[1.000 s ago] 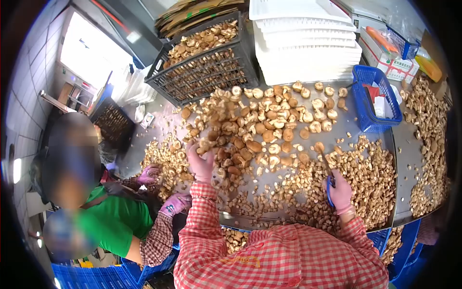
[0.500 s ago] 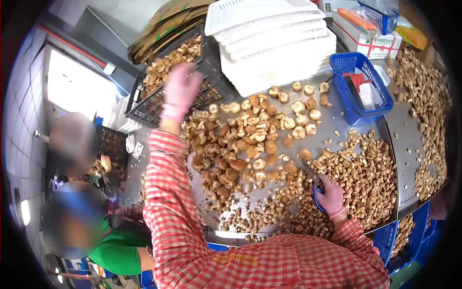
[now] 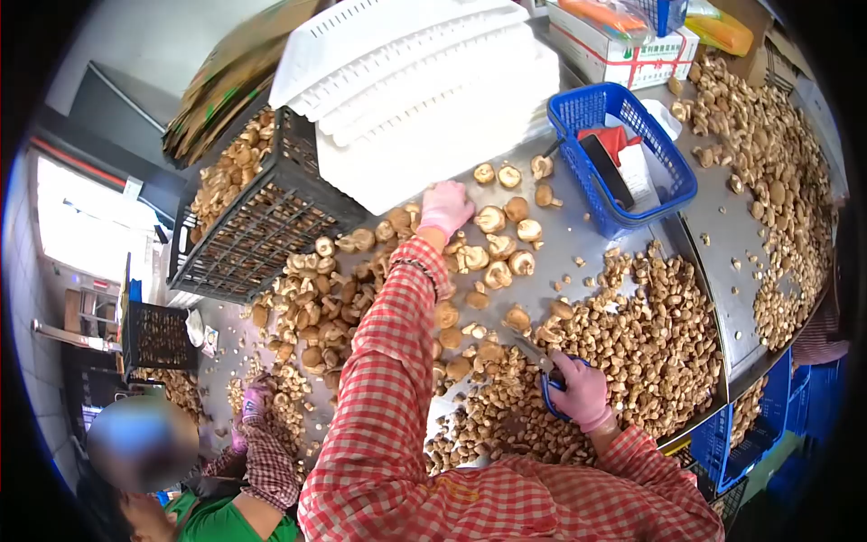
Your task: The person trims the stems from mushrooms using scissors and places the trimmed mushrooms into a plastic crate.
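My left hand (image 3: 445,209), in a pink glove, reaches to the far side of the mushroom pile beside the white crates. Its fingers are curled downward, and what they hold, if anything, is hidden beneath them. Whole shiitake mushrooms (image 3: 490,219) lie to its right, several with pale gills and stems facing up. My right hand (image 3: 578,394), also gloved in pink, grips a pair of blue-handled scissors (image 3: 531,348), blades pointing up and left. Around that hand spreads a heap of small cut mushroom stems (image 3: 664,348).
White plastic crates (image 3: 424,135) are stacked at the back. Left of them a black crate (image 3: 271,208) holds mushrooms. A blue basket (image 3: 623,212) contains a phone and papers. More stems (image 3: 786,199) lie at far right. A co-worker's gloved hand (image 3: 257,397) works at left.
My left hand has moved from beside the black crate rightward and down to the mushrooms near the white crates. My right hand keeps the scissors. The whole view has shifted and turned.
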`<action>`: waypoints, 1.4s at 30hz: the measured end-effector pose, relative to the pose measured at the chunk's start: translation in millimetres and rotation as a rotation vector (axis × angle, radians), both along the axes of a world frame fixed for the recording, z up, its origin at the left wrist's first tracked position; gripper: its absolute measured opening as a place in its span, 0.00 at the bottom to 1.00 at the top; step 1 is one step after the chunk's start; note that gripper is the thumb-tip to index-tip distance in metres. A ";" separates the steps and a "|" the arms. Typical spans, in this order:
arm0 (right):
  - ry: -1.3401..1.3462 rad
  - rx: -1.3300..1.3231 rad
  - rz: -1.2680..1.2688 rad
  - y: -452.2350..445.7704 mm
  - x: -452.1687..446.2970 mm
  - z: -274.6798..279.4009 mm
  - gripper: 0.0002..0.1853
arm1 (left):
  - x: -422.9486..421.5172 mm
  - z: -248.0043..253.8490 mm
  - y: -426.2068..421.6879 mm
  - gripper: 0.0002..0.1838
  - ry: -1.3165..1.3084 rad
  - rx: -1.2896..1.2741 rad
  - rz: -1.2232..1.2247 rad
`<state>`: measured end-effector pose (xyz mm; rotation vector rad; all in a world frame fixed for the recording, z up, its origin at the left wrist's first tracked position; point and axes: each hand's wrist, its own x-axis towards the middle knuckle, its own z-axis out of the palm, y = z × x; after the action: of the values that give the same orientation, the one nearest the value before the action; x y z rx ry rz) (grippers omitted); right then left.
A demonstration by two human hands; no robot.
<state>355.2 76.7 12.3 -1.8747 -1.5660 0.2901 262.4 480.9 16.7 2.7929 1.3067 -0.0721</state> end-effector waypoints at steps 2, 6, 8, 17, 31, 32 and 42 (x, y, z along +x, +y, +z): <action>0.003 -0.005 0.006 1.4 -1.2 1.5 0.24 | -10.7 -8.0 -12.5 0.17 -0.042 0.085 0.019; 0.013 0.006 0.023 1.6 -0.5 -1.2 0.24 | -24.7 3.9 -18.4 0.22 0.190 0.060 0.210; 0.020 0.007 0.036 1.2 -0.6 0.1 0.25 | -34.1 12.3 -17.2 0.31 0.414 0.002 0.336; 0.052 0.026 0.061 -1.6 3.7 -2.3 0.26 | -138.2 49.9 -51.2 0.27 0.451 -0.352 0.447; 0.109 0.002 0.034 -1.3 4.9 -4.6 0.25 | -440.8 28.3 -127.8 0.37 0.605 -1.191 0.574; 0.125 0.001 0.032 -0.6 4.7 -3.2 0.25 | -420.0 33.9 -127.0 0.38 0.795 -0.971 0.553; 0.246 0.058 -0.050 1.5 5.6 -0.1 0.23 | -1.0 57.8 -62.7 0.32 -0.215 -0.034 -0.294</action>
<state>360.8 78.1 12.3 -1.7580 -1.3468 0.4311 261.4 418.2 74.5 2.8447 0.8368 0.1856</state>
